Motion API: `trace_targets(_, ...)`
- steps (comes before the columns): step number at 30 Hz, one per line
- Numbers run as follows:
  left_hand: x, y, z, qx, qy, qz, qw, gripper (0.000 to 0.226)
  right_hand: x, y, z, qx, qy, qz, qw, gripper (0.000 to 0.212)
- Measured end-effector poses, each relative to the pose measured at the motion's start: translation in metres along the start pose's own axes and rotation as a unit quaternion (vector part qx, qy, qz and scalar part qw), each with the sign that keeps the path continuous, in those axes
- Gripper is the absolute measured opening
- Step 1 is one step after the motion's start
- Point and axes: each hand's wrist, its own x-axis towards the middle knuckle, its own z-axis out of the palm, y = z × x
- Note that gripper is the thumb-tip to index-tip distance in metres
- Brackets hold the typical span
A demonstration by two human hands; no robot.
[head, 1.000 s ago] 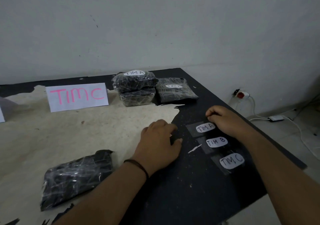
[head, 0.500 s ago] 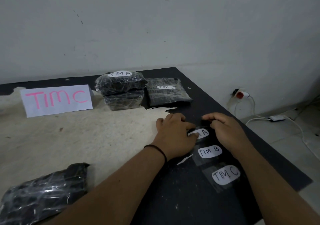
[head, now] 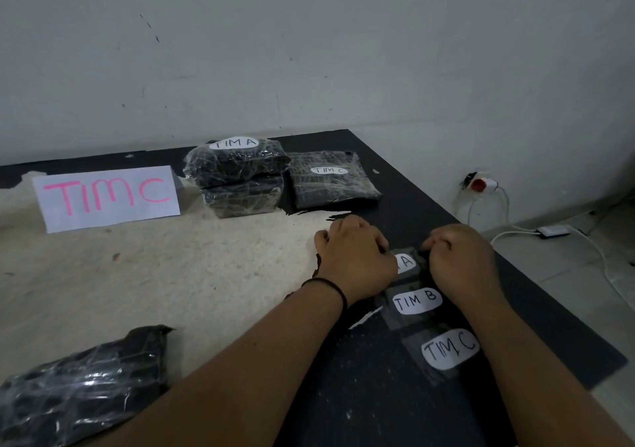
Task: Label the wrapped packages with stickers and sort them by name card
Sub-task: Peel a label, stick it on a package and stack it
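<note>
Three white oval stickers lie in a row on the black part of the table: TIM A sticker point(head: 406, 261), TIM B sticker point(head: 416, 301) and TIM C sticker point(head: 450, 349). My left hand point(head: 355, 257) has curled fingers on the left end of the TIM A sticker and hides half of it. My right hand point(head: 460, 261) pinches its right end. A black wrapped package point(head: 79, 384) without a label lies at the near left. At the back, a package labelled TIM A point(head: 237, 163) sits on another package point(head: 244, 199), beside a package labelled TIM C point(head: 331, 180).
A white name card point(head: 106, 197) with pink TIM C stands at the back left. The table's right edge point(head: 549, 309) drops to a floor with white cables point(head: 515, 230) and a wall socket point(head: 479, 183). A grey wall rises behind.
My left hand has moved right onto the TIM A sticker, meeting my right hand there. The view has shifted, so the card and packages sit further left.
</note>
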Motion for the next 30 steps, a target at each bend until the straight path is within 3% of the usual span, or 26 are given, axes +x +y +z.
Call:
trace_targets(10, 0.004, 0.002, 0.003, -0.011, 0.002, -0.003, 1.000, 0.014, 0.002, -0.005, -0.006, 0.046, -0.067, 0.016, 0.997, 0.038)
trace_targets(17, 0.005, 0.003, 0.001, -0.018, -0.004, 0.004, 1.000, 0.008, 0.005, 0.002, -0.012, 0.203, -0.005, 0.153, 0.967, 0.036)
trace_targets(22, -0.001, -0.005, -0.003, -0.064, -0.019, 0.057, 0.996, 0.029, 0.006, 0.008, -0.014, 0.240, -0.030, 0.182, 0.953, 0.041)
trace_targets(24, -0.006, -0.009, -0.008, -0.102, -0.024, 0.056, 0.993, 0.034, 0.005, 0.009, -0.019, 0.233, -0.078, 0.159, 0.956, 0.039)
trace_targets(26, -0.011, -0.013, -0.014, -0.122, -0.024, 0.053, 0.991, 0.034, 0.001, 0.008, -0.032, 0.156, -0.127, 0.095, 0.975, 0.035)
trace_targets(30, -0.018, -0.017, -0.015, -0.093, -0.003, 0.065, 0.993, 0.031, -0.017, 0.016, -0.056, 0.033, -0.131, -0.060, 0.989, 0.029)
